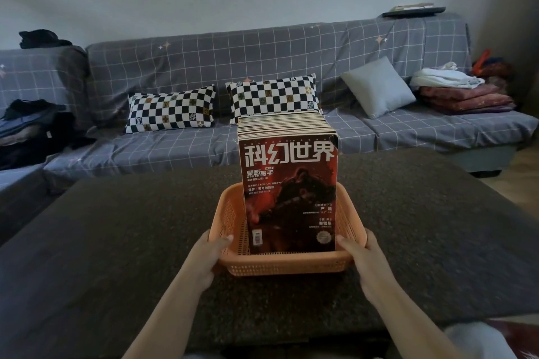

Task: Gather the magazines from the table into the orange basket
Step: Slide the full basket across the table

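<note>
The step in hand is judged to be the steadying or lifting of the loaded basket, the gathering itself looking all but finished, since no loose magazine is seen on the dark table (102, 242). Taken from the left: the left hand (208, 256) is placed at the basket's near-left corner, thumb hooked over the rim and pointing inward, while the other fingers are hidden beneath or behind the wall, so whether they are spread cannot be told. The orange basket (288, 264) is set toward the near edge of the table, midway along it, its mesh walls low against its load. The magazines (288, 183) are stood upright in it as one thick block, packed face to back, and rise far above the rim; the front cover is red and dark with large white title characters, a barcode at its lower left and a round seal at its lower right, and the top corners are slightly worn. The right hand (360, 256) is set at the near-right corner in mirror fashion, thumb laid over the rim beside the front cover, remaining fingers out of sight. For the step to be done well, both corners should be raised evenly and the basket kept level, because so tall a block is likely to tip.
</note>
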